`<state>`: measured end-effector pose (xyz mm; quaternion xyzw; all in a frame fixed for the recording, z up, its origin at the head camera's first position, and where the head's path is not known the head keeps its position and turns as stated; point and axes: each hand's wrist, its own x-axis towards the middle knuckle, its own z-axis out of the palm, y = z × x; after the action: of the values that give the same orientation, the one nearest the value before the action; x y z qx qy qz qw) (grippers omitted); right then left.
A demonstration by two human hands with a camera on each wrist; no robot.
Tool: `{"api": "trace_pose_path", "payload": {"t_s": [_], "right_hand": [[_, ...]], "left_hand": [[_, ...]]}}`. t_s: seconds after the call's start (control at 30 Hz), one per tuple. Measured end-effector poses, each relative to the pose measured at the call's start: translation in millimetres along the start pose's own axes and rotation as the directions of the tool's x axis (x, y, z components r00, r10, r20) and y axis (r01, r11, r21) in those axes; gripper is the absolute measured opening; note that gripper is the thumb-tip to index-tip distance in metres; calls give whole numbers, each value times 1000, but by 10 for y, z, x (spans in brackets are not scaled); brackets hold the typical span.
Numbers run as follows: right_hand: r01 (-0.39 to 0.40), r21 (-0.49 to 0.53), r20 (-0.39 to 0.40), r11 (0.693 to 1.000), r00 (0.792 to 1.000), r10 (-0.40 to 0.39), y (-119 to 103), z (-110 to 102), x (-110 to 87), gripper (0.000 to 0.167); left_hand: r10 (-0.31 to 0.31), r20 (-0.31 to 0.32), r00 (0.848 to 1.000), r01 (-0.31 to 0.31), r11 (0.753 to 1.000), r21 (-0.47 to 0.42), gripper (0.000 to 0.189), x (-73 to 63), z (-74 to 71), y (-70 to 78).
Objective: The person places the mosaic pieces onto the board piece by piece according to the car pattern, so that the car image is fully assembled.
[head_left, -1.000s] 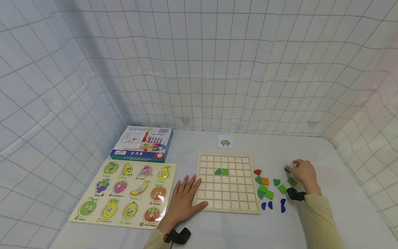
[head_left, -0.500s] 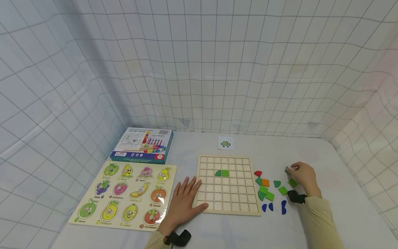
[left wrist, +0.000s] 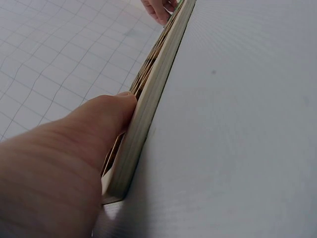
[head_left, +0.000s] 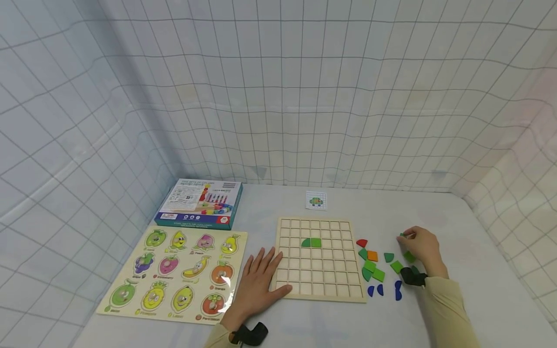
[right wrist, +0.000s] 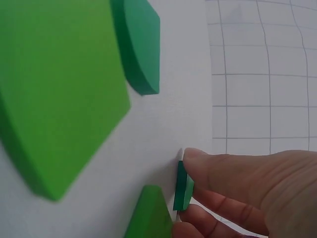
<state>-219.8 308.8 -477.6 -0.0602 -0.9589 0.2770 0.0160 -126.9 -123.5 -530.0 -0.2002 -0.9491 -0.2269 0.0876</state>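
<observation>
My left hand (head_left: 256, 285) lies with fingers spread at the left edge of the wooden grid board (head_left: 319, 297). Its thumb rests over the board's near left corner, as the left wrist view also shows. On the board sit a dark green quarter-circle tile (head_left: 306, 242) and a light green square tile (head_left: 315, 242), side by side. Right of the board, my right hand (head_left: 423, 244) pinches a small dark green tile (right wrist: 182, 186) between thumb and fingers, just at the table surface. Fingers partly cover that tile, so its full outline is hidden. A light green square (head_left: 409, 256) lies beside this hand.
Loose tiles lie between board and right hand: a red one (head_left: 362, 242), an orange square (head_left: 372, 256), several green ones (head_left: 378, 275) and blue half-round ones (head_left: 398, 290). Behind the board lies a pattern card (head_left: 315, 200). Leftward are a fruit puzzle board (head_left: 167, 280) and a box (head_left: 200, 203).
The green tile has turned in my right fingers and is now more covered by them. That hand shifted only slightly. My left hand stays where it was on the board.
</observation>
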Motion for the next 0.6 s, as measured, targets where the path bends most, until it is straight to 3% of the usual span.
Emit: {"api": "trace_pose_path", "payload": {"t_s": [0.6], "right_hand": [[21,63,-52,998,999,-17,-29,-1,-49,25]], "left_hand": [[-11,12,1000,11,1000,-3,81,1,0,4]]}}
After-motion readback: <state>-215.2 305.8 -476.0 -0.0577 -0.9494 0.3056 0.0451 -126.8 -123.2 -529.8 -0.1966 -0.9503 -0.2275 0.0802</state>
